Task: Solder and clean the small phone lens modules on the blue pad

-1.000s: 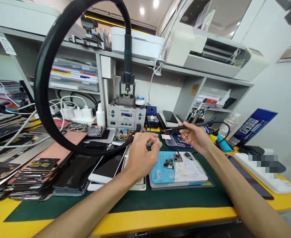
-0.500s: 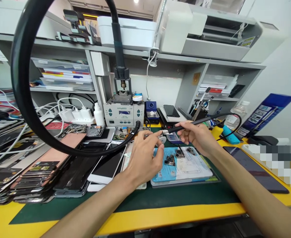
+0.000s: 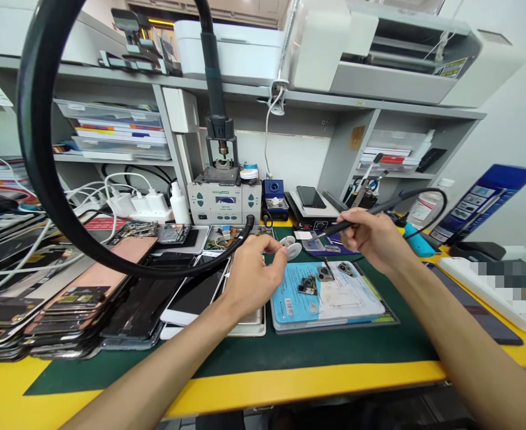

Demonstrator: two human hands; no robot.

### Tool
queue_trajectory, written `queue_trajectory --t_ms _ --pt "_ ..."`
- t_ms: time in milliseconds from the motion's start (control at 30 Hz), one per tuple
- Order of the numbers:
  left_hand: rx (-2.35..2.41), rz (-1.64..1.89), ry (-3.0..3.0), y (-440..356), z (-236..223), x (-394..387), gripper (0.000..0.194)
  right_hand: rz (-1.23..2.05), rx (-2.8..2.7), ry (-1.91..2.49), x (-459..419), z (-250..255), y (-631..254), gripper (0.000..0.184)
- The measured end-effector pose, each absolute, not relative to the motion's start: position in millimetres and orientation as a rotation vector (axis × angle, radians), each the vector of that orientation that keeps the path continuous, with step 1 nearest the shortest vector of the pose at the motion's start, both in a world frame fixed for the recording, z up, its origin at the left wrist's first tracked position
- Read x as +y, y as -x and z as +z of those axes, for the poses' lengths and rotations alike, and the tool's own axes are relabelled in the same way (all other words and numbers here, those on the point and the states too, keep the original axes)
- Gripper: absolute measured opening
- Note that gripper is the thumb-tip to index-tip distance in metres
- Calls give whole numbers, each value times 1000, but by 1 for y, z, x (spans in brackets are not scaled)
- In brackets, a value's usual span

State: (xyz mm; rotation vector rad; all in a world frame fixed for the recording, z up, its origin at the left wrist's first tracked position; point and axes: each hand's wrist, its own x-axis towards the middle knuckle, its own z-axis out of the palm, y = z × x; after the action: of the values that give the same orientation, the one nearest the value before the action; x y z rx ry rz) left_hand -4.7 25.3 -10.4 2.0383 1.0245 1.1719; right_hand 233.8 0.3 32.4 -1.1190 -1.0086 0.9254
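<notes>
My left hand (image 3: 256, 269) is closed, pinching a small round clear-white plastic container (image 3: 293, 251) between thumb and fingers; its lid appears flipped open. My right hand (image 3: 374, 239) grips a black soldering iron (image 3: 341, 227) like a pen, its cable arching off to the right. The iron's tip points left toward the container, with a gap between them. Below both hands lies a blue and white flat case (image 3: 296, 307). On it rest small camera modules, one dark (image 3: 308, 285), one greyish (image 3: 324, 273) and another at the back (image 3: 345, 269).
A thick black hose (image 3: 39, 149) loops across the left foreground from the rework station (image 3: 225, 204). Stacked phone parts (image 3: 88, 280) crowd the left. At right lie a dark tablet-like slab (image 3: 469, 304) and a white bar (image 3: 491, 292). A blue iron holder (image 3: 275, 197) stands at the back.
My right hand has drawn the soldering iron rightward, away from my left fingers. My left hand has shifted slightly left, and the round container shows more fully.
</notes>
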Motion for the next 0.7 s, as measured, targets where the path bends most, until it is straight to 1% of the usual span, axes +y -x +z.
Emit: queue_trajectory --t_ms 167,333,400,500,600,700 --pt "875 997 -1934 7 -5 25 21 1039 -1031 1083 -6 35 -246 10" --pt "758 859 -2013 7 -4 23 20 1212 -1095 1168 -8 24 -262 20" --pt "759 831 -2053 7 -5 22 19 1265 -1073 1180 -8 21 -264 22" --pt "778 815 -2058 6 -7 21 19 1264 -1003 1155 -9 18 -258 14" --pt "790 812 -2049 6 -8 20 19 1291 -967 1121 -11 16 -249 16" --pt "805 803 -2085 5 -9 21 18 1335 -998 1114 -13 14 -243 12"
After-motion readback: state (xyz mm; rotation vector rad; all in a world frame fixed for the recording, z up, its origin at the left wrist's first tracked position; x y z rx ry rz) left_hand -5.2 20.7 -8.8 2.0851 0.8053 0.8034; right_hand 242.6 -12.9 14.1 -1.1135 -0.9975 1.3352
